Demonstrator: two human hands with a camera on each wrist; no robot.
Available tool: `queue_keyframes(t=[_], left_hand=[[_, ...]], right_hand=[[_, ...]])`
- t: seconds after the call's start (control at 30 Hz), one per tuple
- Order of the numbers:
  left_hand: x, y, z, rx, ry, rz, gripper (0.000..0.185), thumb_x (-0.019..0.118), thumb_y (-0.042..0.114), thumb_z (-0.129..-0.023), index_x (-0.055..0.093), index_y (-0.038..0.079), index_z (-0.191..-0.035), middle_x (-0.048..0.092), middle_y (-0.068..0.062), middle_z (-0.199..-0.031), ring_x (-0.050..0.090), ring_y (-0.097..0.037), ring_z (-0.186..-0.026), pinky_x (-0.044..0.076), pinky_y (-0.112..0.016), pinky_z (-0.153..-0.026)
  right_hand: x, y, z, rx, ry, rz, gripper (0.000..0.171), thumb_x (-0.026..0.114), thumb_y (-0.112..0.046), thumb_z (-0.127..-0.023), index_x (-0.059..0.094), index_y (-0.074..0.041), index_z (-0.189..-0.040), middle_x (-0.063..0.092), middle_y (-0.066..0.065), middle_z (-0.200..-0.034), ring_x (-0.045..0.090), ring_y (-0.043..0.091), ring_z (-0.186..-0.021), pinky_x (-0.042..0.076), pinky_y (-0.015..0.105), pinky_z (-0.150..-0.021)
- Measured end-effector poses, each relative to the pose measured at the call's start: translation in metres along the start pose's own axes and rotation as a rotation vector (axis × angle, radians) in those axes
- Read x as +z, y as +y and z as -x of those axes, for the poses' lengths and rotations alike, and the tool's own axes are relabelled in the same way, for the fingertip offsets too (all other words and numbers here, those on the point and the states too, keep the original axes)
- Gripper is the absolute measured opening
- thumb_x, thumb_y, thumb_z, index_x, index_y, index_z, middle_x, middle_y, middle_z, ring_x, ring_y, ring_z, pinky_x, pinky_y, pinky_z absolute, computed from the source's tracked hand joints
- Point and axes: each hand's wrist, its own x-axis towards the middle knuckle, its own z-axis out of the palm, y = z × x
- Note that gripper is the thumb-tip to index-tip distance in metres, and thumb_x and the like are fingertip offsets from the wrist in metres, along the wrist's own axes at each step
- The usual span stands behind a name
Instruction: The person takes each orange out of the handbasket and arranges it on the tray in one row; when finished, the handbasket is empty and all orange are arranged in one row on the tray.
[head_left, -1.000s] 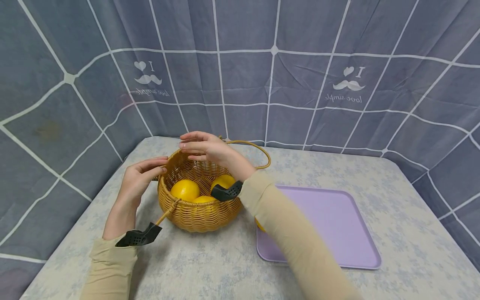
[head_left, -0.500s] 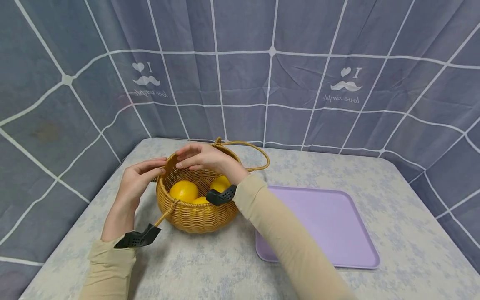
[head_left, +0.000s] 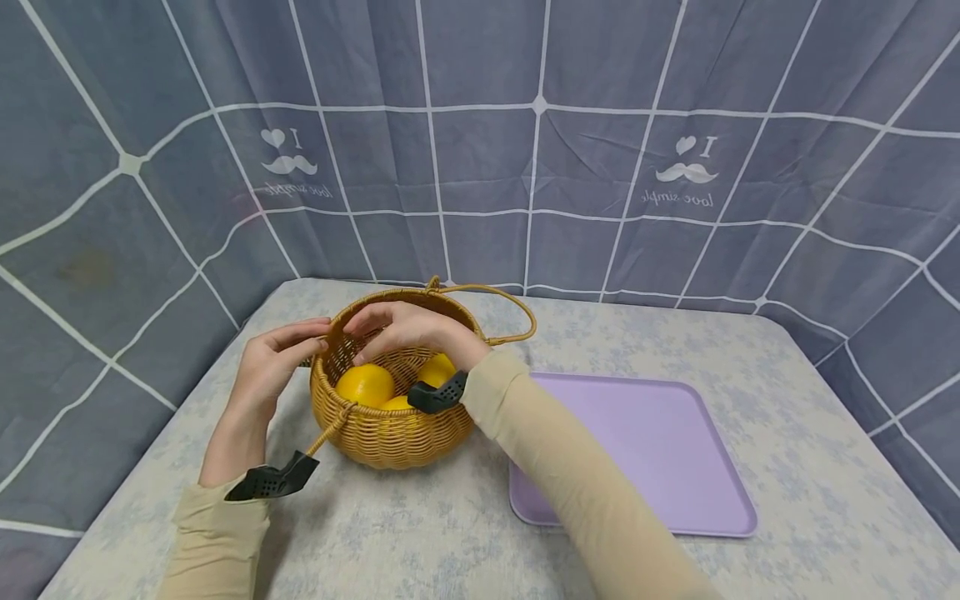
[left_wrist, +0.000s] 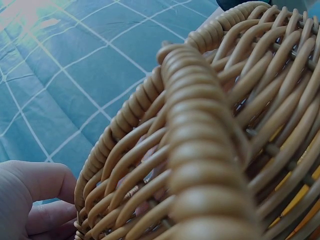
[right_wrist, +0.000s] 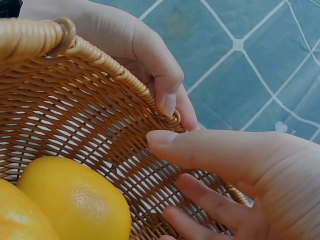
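A wicker basket (head_left: 390, 433) with its handle (head_left: 517, 312) folded down stands on the table and holds three yellow round fruits (head_left: 365, 385). My left hand (head_left: 315, 332) grips the basket's left rim from outside; its fingers (right_wrist: 160, 80) curl over the rim (right_wrist: 107, 65), and in the left wrist view they (left_wrist: 40, 210) lie against the woven wall (left_wrist: 200, 150). My right hand (head_left: 375, 333) reaches down inside the basket just above the fruit. The thumb (right_wrist: 200, 147) is straight, the fingers are loosely curled, and it holds nothing. A yellow fruit (right_wrist: 75, 200) lies below it.
A flat lilac tray (head_left: 645, 442) lies on the table right of the basket. The pale patterned tablecloth (head_left: 420, 533) covers the table. A grey-blue checked curtain (head_left: 540, 167) closes off the back and both sides.
My right hand has come down from above the basket's far rim into the basket, toward the fruit. The left hand has stayed on the rim.
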Motion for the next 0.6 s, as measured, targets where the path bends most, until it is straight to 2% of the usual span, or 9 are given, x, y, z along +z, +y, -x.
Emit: queue_keyframes(t=[0.23,0.5,0.6], left_hand=[[-0.0005,-0.0001,0.0005,-0.011,0.002,-0.008,0.044,0.062,0.031,-0.092,0.061,-0.001,-0.123,0.058,0.01,-0.116,0.052,-0.004,-0.102,0.047,-0.016,-0.078],[-0.0002,0.0003,0.0005,-0.005,0.002,-0.018,0.044,0.061,0.031,-0.092,0.061,-0.001,-0.122,0.058,0.007,-0.118,0.051,-0.004,-0.104,0.047,-0.016,-0.078],[-0.0005,0.0002,0.0003,-0.003,0.003,-0.013,0.044,0.061,0.03,-0.092,0.061,-0.002,-0.122,0.058,0.008,-0.117,0.05,-0.004,-0.105,0.046,-0.016,-0.078]], right_hand=[[0.0024,0.0022,-0.0014,-0.019,-0.088,0.045,0.052,0.073,-0.008,-0.081,0.053,-0.005,-0.13,0.052,0.006,-0.13,0.045,0.027,-0.124,0.044,0.021,-0.089],[0.0028,0.0044,-0.0036,-0.05,-0.155,0.204,0.051,0.071,-0.012,-0.083,0.054,-0.008,-0.132,0.051,0.004,-0.134,0.041,0.023,-0.127,0.038,0.023,-0.096],[0.0036,0.0049,-0.0056,-0.034,-0.175,0.259,0.051,0.072,-0.012,-0.083,0.056,-0.011,-0.131,0.053,-0.002,-0.132,0.041,0.02,-0.127,0.036,0.021,-0.097]])
